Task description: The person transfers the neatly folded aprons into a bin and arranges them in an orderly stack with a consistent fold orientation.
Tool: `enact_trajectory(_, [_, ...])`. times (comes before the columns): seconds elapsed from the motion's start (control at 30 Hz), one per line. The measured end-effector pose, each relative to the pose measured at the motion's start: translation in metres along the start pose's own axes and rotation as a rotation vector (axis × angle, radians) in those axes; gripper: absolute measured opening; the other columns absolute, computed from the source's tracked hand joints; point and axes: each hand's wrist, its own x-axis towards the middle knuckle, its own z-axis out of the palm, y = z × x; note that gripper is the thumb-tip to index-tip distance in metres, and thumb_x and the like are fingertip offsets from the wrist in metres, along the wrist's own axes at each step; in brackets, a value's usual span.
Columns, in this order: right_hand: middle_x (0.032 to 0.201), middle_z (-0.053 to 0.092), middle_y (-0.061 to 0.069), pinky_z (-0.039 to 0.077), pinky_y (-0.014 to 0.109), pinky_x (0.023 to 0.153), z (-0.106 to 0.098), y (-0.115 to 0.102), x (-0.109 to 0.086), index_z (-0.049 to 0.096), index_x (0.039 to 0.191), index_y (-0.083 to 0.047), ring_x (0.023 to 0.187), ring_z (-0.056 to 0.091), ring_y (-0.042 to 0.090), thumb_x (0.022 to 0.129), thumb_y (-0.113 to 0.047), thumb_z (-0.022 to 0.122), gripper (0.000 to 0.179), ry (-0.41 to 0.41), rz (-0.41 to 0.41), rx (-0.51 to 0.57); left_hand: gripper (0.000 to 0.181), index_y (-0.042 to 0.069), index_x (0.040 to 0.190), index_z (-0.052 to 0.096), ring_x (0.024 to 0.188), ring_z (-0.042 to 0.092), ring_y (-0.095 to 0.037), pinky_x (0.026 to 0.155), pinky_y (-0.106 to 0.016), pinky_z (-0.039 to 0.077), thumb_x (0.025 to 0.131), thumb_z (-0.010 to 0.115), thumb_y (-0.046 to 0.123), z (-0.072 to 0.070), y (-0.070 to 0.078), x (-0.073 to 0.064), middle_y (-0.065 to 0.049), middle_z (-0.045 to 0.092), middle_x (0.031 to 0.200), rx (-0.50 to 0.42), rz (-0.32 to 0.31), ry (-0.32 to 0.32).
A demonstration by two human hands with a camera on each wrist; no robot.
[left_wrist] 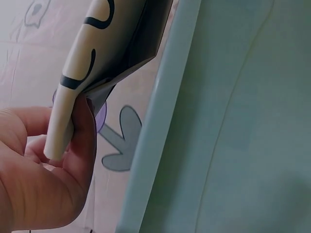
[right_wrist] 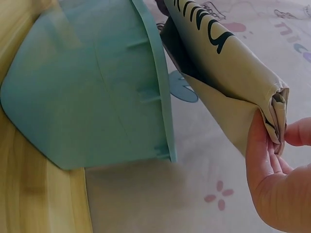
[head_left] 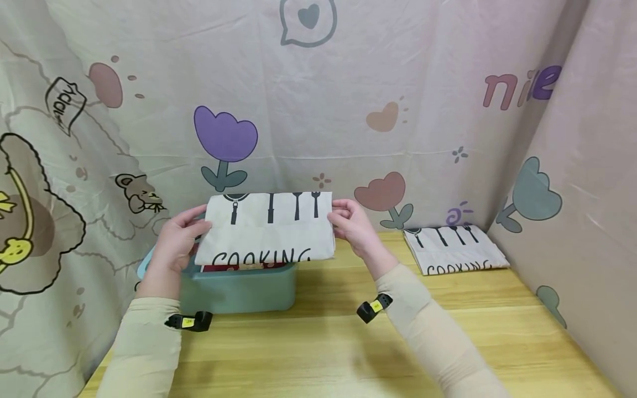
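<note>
Both hands hold a folded white cloth (head_left: 271,232) printed with black utensils and the word COOKING, raised over a teal plastic bin (head_left: 239,293). At the cloth's left edge, my left hand (head_left: 175,240) pinches it between thumb and fingers. The right hand (head_left: 354,226) grips the opposite edge the same way. In the right wrist view, folded layers show at the end of the cloth (right_wrist: 233,68), above the level of the bin's rim (right_wrist: 163,87). A dark red patterned item (head_left: 244,267) peeks out of the bin under the cloth, which hides most of the opening.
A second folded cloth (head_left: 455,251) with the same print lies at the right back of the wooden table (head_left: 318,354). Printed curtains (head_left: 318,127) enclose the table at the back and both sides. A light blue edge (head_left: 144,264) shows behind the left wrist.
</note>
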Motion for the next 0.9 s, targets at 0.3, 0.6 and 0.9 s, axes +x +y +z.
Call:
enact_trajectory(0.3, [0.098, 0.062, 0.012, 0.055, 0.033, 0.071, 0.026, 0.003, 0.008, 0.044, 0.132, 0.009, 0.078, 0.060, 0.015, 0.094, 0.003, 0.054, 0.040, -0.016, 0.033, -0.025, 0.057, 0.009, 0.151, 0.040, 0.085, 0.057, -0.002, 0.066, -0.022, 0.055, 0.099, 0.060, 0.016, -0.020, -0.005, 0.010, 0.010, 0.053, 0.107, 0.048, -0.037, 0.033])
enact_trajectory(0.6, [0.103, 0.063, 0.017, 0.057, 0.038, 0.075, 0.046, 0.008, 0.014, 0.045, 0.131, 0.008, 0.082, 0.061, 0.018, 0.094, 0.002, 0.055, 0.039, -0.050, 0.065, -0.050, 0.058, 0.007, 0.151, 0.039, 0.084, 0.054, -0.001, 0.066, -0.018, 0.053, 0.098, 0.060, 0.015, -0.037, -0.012, 0.018, 0.003, 0.049, 0.117, 0.113, -0.075, 0.067])
enact_trajectory(0.9, [0.108, 0.061, 0.018, 0.058, 0.040, 0.078, 0.062, 0.015, 0.023, 0.043, 0.133, 0.008, 0.084, 0.059, 0.019, 0.096, -0.001, 0.056, 0.041, -0.084, 0.099, -0.094, 0.056, 0.001, 0.150, 0.038, 0.082, 0.051, 0.001, 0.067, -0.012, 0.048, 0.098, 0.059, 0.013, -0.055, -0.014, 0.024, 0.008, 0.050, 0.102, 0.209, -0.028, 0.086])
